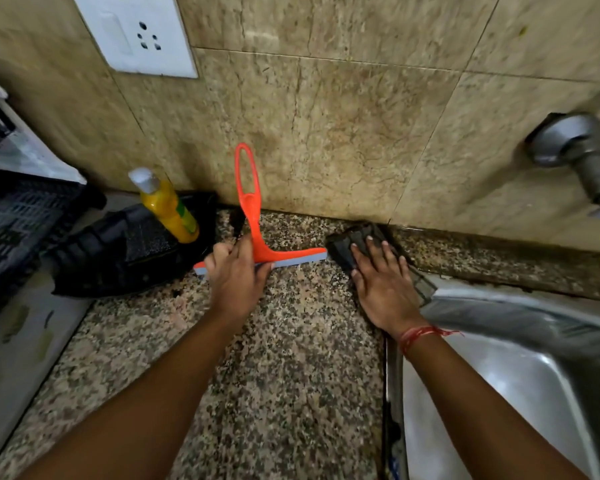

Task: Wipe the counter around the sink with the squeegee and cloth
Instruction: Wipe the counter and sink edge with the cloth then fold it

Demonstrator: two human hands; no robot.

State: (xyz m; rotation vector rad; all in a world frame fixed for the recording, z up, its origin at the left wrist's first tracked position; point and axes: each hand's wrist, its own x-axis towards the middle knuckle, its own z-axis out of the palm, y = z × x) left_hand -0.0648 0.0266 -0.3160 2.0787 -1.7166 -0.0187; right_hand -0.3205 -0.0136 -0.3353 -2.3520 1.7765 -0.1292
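Observation:
An orange squeegee (253, 216) with a grey blade stands on the speckled granite counter (284, 358), its looped handle leaning against the tiled wall. My left hand (234, 271) grips it low, at the blade bar. A dark cloth (354, 242) lies in the corner where the counter meets the wall, beside the steel sink (499, 375). My right hand (383, 284) presses flat on the cloth with the fingers spread, covering its middle. A red thread circles that wrist.
A yellow soap bottle (168, 207) rests in a black holder (125, 258) left of the squeegee. A black crate (11, 220) sits at far left. A metal tap (582, 157) juts from the wall above the sink. A white socket (136, 32) is up on the tiles.

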